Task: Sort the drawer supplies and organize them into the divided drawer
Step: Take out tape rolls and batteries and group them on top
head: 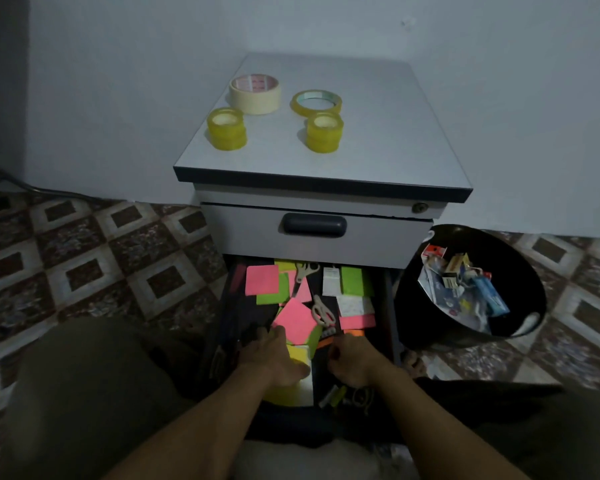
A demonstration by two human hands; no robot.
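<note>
Your left hand (274, 355) lies over the yellow pad (299, 353) at the drawer's (227, 299) near middle, your right hand (352, 363) curls just right of it, and I cannot tell whether either grips, so square one pad fully before lifting, avoiding the scissors (323, 311) beyond.

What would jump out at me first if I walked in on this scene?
The neon pink and green sticky notes scattered in the open lower drawer glow against its dark inside, with the left hand and right hand reaching into its near end. Next come the tape rolls on the grey cabinet top, and a black bin of scraps on the floor to the cabinet's right.
</note>
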